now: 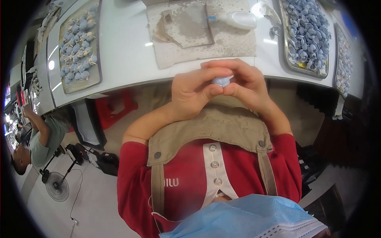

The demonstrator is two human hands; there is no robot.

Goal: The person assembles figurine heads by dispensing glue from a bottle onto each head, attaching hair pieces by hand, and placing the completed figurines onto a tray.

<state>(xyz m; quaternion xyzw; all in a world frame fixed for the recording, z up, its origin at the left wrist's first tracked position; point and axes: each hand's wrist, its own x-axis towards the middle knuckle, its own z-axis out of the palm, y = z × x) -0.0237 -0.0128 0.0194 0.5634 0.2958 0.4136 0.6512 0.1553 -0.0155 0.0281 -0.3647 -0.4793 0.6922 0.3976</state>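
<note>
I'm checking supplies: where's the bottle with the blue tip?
In the head view, the bottle lies top right of centre on the stained board, beyond the right hand.

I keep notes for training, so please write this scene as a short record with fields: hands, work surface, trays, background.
Left hand: thumb and fingers at a small blue-grey piece
Right hand: thumb against the same piece
Work surface: white table; stained sheet with a bottle on it
Left tray: blue-grey pieces with pale parts
Right tray: heaped blue-grey pieces
Background: fan, another person
</note>
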